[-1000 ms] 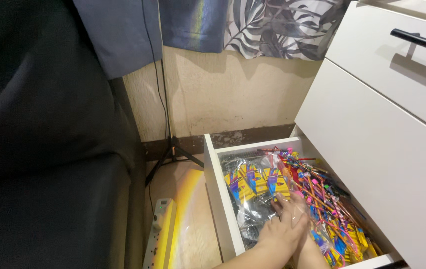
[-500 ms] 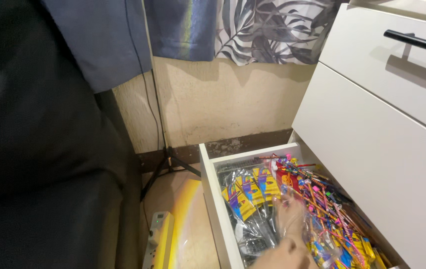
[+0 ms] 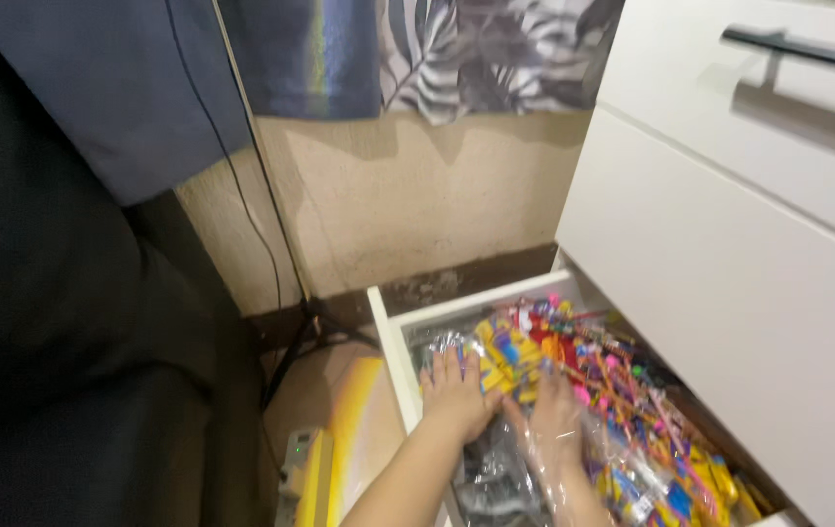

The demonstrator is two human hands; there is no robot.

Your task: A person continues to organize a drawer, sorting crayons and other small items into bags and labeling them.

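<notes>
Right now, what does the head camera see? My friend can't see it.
Two bare hands, left hand and right hand, press on clear bags of colourful candy inside an open white drawer, beside a beige wall.

Open white drawer (image 3: 386, 332) — packed with colourful cellophane packets (image 3: 622, 410)

You see a white drawer (image 3: 390, 327) holding packets (image 3: 574, 371) in yellow, pink, blue and red; a grey leaf-patterned cloth (image 3: 496, 59) hangs above; the wall (image 3: 417, 195) is beige.
</notes>
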